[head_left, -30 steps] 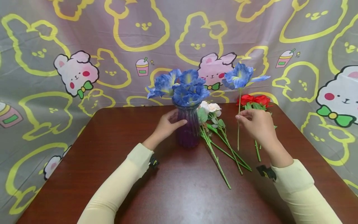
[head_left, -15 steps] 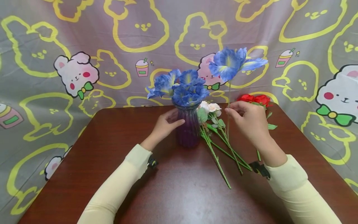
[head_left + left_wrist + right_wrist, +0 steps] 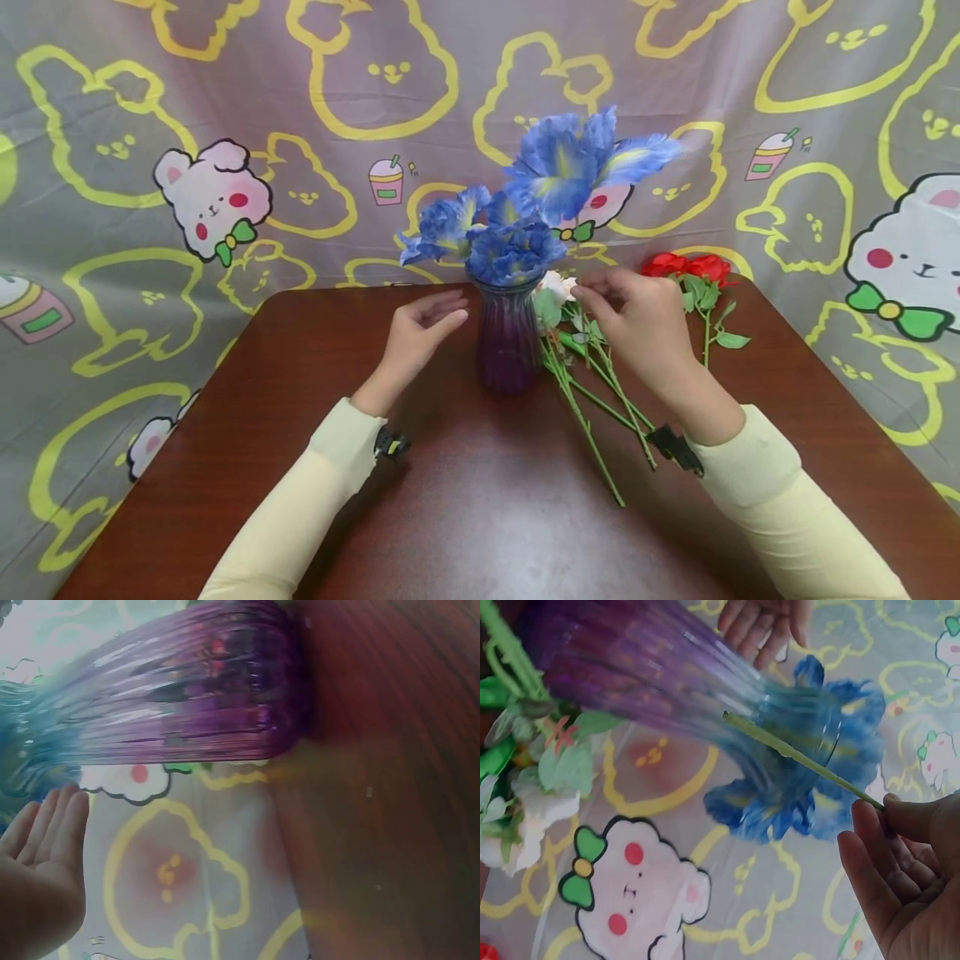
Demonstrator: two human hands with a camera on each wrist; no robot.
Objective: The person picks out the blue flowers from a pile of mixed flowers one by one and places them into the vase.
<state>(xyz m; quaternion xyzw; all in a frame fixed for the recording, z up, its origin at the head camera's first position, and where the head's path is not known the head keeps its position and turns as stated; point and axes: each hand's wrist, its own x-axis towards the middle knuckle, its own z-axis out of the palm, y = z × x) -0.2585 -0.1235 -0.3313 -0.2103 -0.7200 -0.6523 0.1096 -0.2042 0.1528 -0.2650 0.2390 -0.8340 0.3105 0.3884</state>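
A ribbed glass vase (image 3: 510,346), purple below and bluish at the neck, stands upright on the table with several blue irises (image 3: 446,227) in it. My right hand (image 3: 647,321) pinches the stem of another blue iris (image 3: 562,171) between thumb and forefinger, its bloom raised above the vase's right side. In the right wrist view the bare lower end of that stem (image 3: 802,759) overlaps the vase's neck. My left hand (image 3: 415,337) is just left of the vase, fingers extended and apart from the glass, as the left wrist view also shows.
White roses (image 3: 557,287) with long green stems (image 3: 588,437) lie on the table right of the vase. Red roses (image 3: 686,268) lie at the back right corner of the table (image 3: 247,433). A patterned cloth (image 3: 315,100) hangs behind.
My right hand has carried the iris leftward and up toward the vase. My left hand has come away from the vase's side, moving left.
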